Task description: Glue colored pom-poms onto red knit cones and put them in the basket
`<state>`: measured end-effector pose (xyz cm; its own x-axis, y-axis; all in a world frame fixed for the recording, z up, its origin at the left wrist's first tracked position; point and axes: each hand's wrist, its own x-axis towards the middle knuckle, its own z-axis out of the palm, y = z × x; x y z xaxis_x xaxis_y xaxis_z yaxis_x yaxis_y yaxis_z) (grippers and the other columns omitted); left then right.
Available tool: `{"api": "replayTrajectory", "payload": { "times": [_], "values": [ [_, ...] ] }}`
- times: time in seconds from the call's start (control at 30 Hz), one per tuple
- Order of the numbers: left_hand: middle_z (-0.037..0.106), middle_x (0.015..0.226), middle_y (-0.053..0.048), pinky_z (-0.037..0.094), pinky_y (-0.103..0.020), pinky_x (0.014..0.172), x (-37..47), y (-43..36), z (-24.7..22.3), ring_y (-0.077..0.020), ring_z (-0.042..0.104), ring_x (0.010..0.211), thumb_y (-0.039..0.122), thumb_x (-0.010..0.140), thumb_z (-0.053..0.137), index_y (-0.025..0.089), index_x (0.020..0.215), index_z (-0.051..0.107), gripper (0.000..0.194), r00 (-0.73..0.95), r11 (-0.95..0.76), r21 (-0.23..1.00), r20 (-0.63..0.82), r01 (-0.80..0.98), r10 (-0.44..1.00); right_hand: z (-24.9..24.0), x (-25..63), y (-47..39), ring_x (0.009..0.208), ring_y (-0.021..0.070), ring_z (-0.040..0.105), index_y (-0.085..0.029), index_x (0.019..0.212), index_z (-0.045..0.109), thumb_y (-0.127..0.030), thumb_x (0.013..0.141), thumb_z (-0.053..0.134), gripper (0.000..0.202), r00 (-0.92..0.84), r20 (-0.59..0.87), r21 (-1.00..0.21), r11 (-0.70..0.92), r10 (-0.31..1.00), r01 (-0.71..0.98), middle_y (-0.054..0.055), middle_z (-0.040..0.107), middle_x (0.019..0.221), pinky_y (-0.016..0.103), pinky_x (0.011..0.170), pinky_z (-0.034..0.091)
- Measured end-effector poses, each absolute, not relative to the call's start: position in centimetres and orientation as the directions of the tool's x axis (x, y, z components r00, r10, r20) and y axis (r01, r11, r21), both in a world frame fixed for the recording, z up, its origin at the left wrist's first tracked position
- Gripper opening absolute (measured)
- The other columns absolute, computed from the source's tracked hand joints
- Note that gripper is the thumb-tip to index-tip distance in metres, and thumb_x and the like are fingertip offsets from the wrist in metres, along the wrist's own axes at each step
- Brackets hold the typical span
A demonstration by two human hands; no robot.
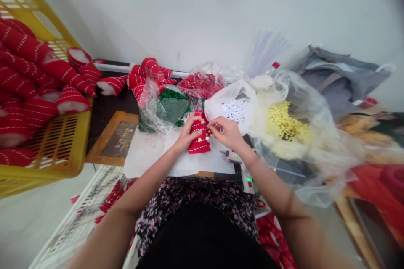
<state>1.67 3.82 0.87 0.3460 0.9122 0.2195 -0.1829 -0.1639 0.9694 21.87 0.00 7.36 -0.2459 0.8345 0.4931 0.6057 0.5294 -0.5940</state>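
Observation:
A small red cone-shaped fabric hat (198, 145) with white dashed stripes and little coloured dots lies over the white paper (176, 164). My left hand (187, 134) grips the hat from its left side. At its right edge, my right hand (227, 133) has its thumb and finger pinched together; whatever is between them is too small to make out. A glue gun (232, 156) lies just below my right hand, its nozzle pointing left. Beyond the hat sit bags of green pompoms (173, 107), red pompoms (202, 85) and white pompoms (236, 111).
On the left, a yellow crate (74, 151) is heaped with striped red hats (67, 75). A large clear bag of yellow pompoms (285, 124) stands at right, before a grey bag (337, 80). A white basket (74, 214) is below the table at lower left.

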Motion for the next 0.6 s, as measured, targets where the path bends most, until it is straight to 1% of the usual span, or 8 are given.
{"api": "replayTrajectory", "payload": {
  "times": [0.1,0.17,0.3,0.4,0.53,0.6],
  "values": [
    [0.071,0.125,-0.010,0.024,-0.053,0.129,1.56,3.55,1.55,-0.0372,0.040,0.153,0.055,0.078,0.082,0.027,0.105,0.072,0.040,0.321,-0.275,0.956,0.294,-0.101,0.901,7.35,21.61,-0.17,0.069,0.0195,0.067,-0.024,0.093,0.073,-0.020,0.094,0.062,0.012,-0.254,0.486,-0.578,0.525,0.836,0.625,0.005,0.077,0.089,0.032,0.069,0.056],
    [0.073,0.122,-0.010,0.018,-0.054,0.131,1.62,3.47,1.88,-0.0364,0.037,0.157,0.057,0.079,0.083,0.027,0.101,0.072,0.038,0.311,-0.319,0.945,0.323,-0.067,0.894,7.36,21.48,-0.29,0.071,0.0196,0.068,-0.024,0.094,0.073,-0.019,0.094,0.061,0.013,-0.271,0.483,-0.560,0.532,0.832,0.635,0.005,0.077,0.091,0.032,0.069,0.056],
    [0.076,0.119,-0.011,0.015,-0.057,0.131,1.82,3.49,2.04,-0.0350,0.036,0.158,0.058,0.083,0.079,0.026,0.092,0.072,0.034,0.308,-0.346,0.937,0.344,-0.051,0.887,7.36,21.31,-0.43,0.076,0.0209,0.070,-0.024,0.096,0.073,-0.018,0.096,0.060,0.014,-0.296,0.489,-0.519,0.546,0.820,0.658,0.006,0.077,0.093,0.032,0.071,0.055],
    [0.074,0.128,-0.012,0.016,-0.058,0.131,1.92,3.54,1.84,-0.0347,0.035,0.159,0.056,0.084,0.078,0.026,0.087,0.073,0.031,0.302,-0.335,0.941,0.333,-0.045,0.893,7.29,21.15,-0.52,0.078,0.0218,0.071,-0.024,0.097,0.072,-0.017,0.096,0.059,0.015,-0.312,0.497,-0.488,0.559,0.809,0.671,0.007,0.077,0.092,0.033,0.071,0.055],
    [0.061,0.151,-0.014,0.019,-0.057,0.130,1.97,3.68,1.43,-0.0358,0.034,0.160,0.049,0.083,0.079,0.024,0.086,0.073,0.026,0.305,-0.319,0.947,0.314,-0.034,0.899,7.17,20.92,-0.74,0.074,0.0217,0.070,-0.023,0.096,0.071,-0.016,0.095,0.058,0.015,-0.324,0.520,-0.462,0.579,0.790,0.672,0.007,0.076,0.089,0.032,0.068,0.054],
    [0.061,0.152,-0.015,0.020,-0.057,0.130,1.96,3.80,1.22,-0.0363,0.034,0.159,0.046,0.082,0.078,0.023,0.084,0.071,0.024,0.295,-0.308,0.951,0.301,-0.024,0.907,7.23,21.21,-0.72,0.073,0.0214,0.069,-0.024,0.095,0.071,-0.016,0.095,0.058,0.015,-0.289,0.535,-0.469,0.564,0.794,0.680,0.007,0.076,0.089,0.033,0.068,0.055]
  ]
}}
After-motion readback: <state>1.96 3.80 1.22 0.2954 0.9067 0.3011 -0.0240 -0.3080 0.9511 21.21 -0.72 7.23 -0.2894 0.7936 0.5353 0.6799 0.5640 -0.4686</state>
